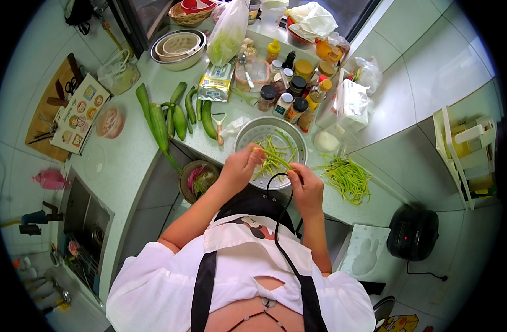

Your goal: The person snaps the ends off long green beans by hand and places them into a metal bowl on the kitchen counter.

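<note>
My left hand (245, 165) and my right hand (306, 187) are closed at either end of some thin green stalks (276, 159), just above the near half of a round metal basin (246, 134). Cut or snapped green pieces (285, 143) lie scattered inside the basin. A heap of long, whole stalks (347, 180) rests on the counter to the right of my right hand. Below and left of my left hand stands a brown bowl (182, 185) holding leafy and purple scraps. The fingertips' exact grip is partly hidden.
Cucumbers (180, 123) and longer green gourds (158, 124) lie left of the basin, near a peeler (219, 133). Seasoning jars (297, 86) crowd behind it. A sink (87, 210) is at left; a black appliance (412, 232) at right. A black cord (277, 229) hangs before me.
</note>
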### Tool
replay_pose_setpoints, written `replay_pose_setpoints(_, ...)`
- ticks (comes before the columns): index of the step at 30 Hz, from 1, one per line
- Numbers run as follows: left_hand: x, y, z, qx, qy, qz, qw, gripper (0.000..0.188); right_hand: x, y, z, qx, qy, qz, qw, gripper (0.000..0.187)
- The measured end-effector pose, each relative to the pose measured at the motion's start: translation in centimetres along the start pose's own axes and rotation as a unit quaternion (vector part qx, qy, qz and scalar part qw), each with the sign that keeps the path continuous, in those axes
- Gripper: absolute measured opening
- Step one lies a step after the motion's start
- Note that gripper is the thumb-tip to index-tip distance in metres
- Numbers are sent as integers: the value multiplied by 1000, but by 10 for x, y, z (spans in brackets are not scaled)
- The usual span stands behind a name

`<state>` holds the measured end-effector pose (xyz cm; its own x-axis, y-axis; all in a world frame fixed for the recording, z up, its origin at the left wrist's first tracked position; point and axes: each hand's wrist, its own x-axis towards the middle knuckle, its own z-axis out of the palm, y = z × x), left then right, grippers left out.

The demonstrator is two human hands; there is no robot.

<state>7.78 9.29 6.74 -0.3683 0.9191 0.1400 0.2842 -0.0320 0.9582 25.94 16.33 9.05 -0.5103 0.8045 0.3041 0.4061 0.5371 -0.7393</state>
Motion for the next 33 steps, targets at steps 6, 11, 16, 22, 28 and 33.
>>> replay_pose_setpoints(6, 5, -6, -3, 22, 49, 32, 998, 27, -4, 5, -4, 53, 11, 4, 999, 14)
replay_pose_setpoints(11, 6, -5, 0, -32, 52, 58, 996, 33, -4, -2, 1, 71, -1, -2, 998, 10)
replay_pose_setpoints(16, 3, -3, 7, -44, 40, 71, 996, 39, -4, -3, 5, 52, -8, -39, 998, 9)
replay_pose_setpoints(22, 6, 6, 5, -28, -26, 29, 999, 31, -2, -1, 2, 36, -3, -36, 999, 9)
replay_pose_setpoints(28, 7, 8, 7, -19, -36, 14, 999, 21, -3, 3, 2, 26, 6, -41, 999, 9)
replay_pose_setpoints(33, 7, 6, 12, 1, -31, -3, 1000, 19, -6, 7, 2, 38, 10, -36, 999, 9)
